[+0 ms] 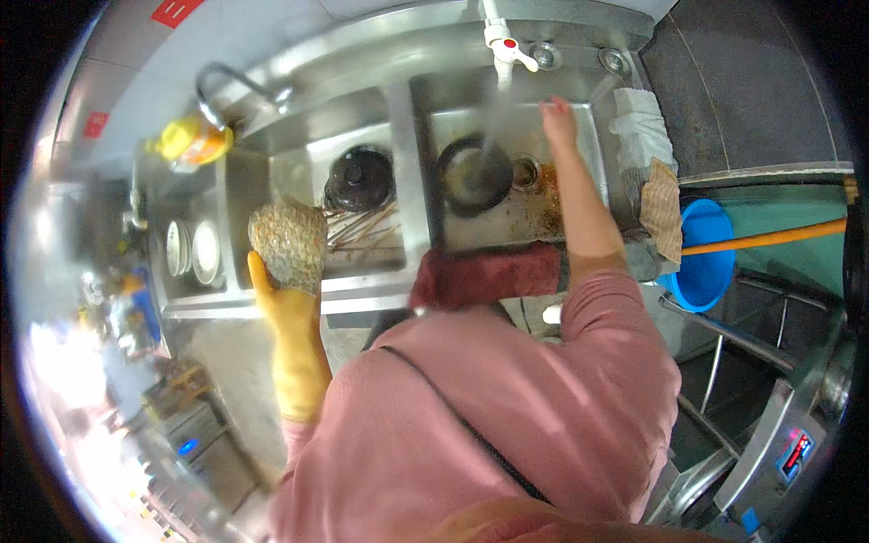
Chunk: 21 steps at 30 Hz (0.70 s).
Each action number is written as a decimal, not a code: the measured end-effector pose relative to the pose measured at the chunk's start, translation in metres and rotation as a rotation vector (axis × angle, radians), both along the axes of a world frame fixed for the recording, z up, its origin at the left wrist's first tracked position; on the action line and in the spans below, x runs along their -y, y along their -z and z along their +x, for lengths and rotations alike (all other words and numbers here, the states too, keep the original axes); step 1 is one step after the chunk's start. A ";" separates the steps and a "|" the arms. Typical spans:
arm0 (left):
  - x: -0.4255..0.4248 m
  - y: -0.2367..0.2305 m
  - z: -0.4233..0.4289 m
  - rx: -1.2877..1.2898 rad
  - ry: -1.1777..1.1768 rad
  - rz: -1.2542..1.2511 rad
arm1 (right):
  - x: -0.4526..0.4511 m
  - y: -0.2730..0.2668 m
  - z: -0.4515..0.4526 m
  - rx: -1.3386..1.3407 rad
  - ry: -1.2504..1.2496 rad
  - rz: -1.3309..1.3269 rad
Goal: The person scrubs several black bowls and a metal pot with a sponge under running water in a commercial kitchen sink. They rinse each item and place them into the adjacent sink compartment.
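My left hand [285, 302] wears a long yellow rubber glove. It grips a rounded container or strainer [288, 241] covered with speckled food scraps; its exact kind is unclear. This hangs over the near left part of the middle sink basin [288, 166]. My right hand [559, 123] is bare and blurred, over the far right of the right basin [584, 170]; its fingers are too unclear to tell a grip. From the white plastic tap [506, 51] water sprays toward a round dark pan [475, 175] in that basin, beside the drain [525, 172].
A black lid-like object [358, 178] and several chopsticks [363, 227] lie in the middle basin. White plates [206, 251] stand in the left basin. A yellow bottle [197, 141] sits by a curved metal faucet [237, 71]. A dark red cloth [489, 275] drapes the front edge. A blue bucket [706, 275] is at right.
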<state>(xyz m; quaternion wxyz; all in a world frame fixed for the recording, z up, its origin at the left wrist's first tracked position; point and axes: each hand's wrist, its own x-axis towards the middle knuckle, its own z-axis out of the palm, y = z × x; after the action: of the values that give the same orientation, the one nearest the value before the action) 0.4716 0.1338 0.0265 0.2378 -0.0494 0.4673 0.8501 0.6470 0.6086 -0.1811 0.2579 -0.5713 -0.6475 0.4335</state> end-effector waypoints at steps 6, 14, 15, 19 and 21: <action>-0.007 0.002 -0.001 0.064 0.046 0.242 | -0.008 -0.178 -0.016 -0.331 -0.286 0.224; -0.011 -0.009 -0.003 0.215 -0.011 0.280 | 0.023 -0.230 -0.026 -0.070 -0.479 0.375; -0.008 -0.009 -0.005 0.233 -0.026 0.271 | 0.027 -0.230 -0.026 -0.028 -0.459 0.382; 0.005 -0.005 -0.015 0.244 0.024 0.290 | 0.038 -0.216 -0.020 0.000 -0.342 0.442; 0.011 -0.004 -0.017 0.233 0.068 0.319 | 0.036 -0.197 -0.014 -0.163 -0.197 0.459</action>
<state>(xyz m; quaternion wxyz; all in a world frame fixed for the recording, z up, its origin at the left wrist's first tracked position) 0.4549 0.1226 0.0307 0.3238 -0.0932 0.2974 0.8933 0.6330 0.5722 0.0155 0.3887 -0.3953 -0.7583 0.3429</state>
